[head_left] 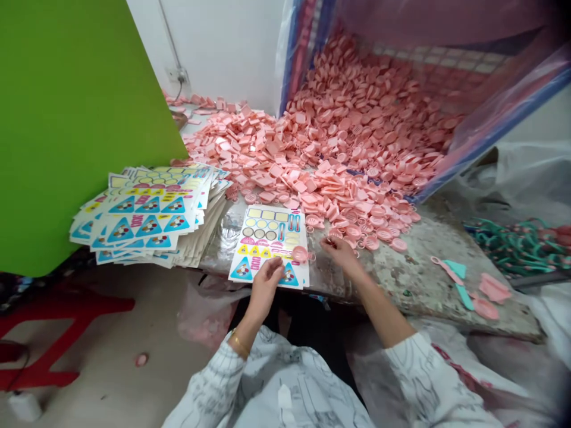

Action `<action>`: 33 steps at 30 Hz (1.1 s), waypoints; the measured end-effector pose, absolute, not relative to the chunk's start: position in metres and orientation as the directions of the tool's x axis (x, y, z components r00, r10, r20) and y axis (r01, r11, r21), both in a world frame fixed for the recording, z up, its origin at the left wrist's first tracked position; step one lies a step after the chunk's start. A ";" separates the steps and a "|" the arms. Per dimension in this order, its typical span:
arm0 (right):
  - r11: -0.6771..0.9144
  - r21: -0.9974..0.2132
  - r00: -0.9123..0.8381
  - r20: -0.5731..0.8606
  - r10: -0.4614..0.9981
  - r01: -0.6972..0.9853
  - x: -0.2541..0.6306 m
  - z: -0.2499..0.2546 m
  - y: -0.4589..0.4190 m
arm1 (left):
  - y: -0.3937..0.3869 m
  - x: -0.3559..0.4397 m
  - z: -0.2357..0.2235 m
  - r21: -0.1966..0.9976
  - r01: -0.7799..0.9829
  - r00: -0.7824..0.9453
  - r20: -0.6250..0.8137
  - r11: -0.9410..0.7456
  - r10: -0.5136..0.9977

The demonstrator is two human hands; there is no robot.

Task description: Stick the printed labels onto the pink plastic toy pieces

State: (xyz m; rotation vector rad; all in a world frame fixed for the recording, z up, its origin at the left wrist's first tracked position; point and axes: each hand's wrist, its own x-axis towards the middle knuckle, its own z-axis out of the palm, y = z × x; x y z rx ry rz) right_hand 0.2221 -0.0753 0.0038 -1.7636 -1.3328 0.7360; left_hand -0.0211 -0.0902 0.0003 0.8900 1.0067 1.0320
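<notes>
A sticker sheet [270,235] with yellow, blue and pink shapes lies on the worn table edge in front of me. My left hand [266,283] rests on the sheet's lower part, fingers curled and pinching at a sticker. My right hand [339,249] is just right of the sheet, fingers pinched together at the near edge of the pink parts; what it holds is too small to name. A round pink plastic piece [300,254] sits on the sheet between my hands.
A big heap of pink plastic parts [352,137] spills from a clear bag across the table. A stack of sticker sheets [149,214] lies left, beside a green board [66,119]. Teal and pink pieces [468,285] lie right, a red frame [57,333] lower left.
</notes>
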 end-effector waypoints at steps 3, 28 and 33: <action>-0.139 -0.739 0.353 0.141 0.925 0.659 0.200 -0.004 -0.091 | -0.088 -0.009 -0.009 0.934 -0.246 0.179 -0.220 0.260 0.959; 0.092 -0.802 0.230 0.277 0.933 0.590 0.124 0.026 -0.109 | -0.091 -0.014 0.024 0.440 -0.536 0.521 -0.499 0.721 0.692; 0.247 -0.771 0.059 0.346 0.937 0.587 0.095 0.026 -0.115 | -0.090 -0.031 0.038 0.350 -0.595 0.532 -0.502 0.723 0.681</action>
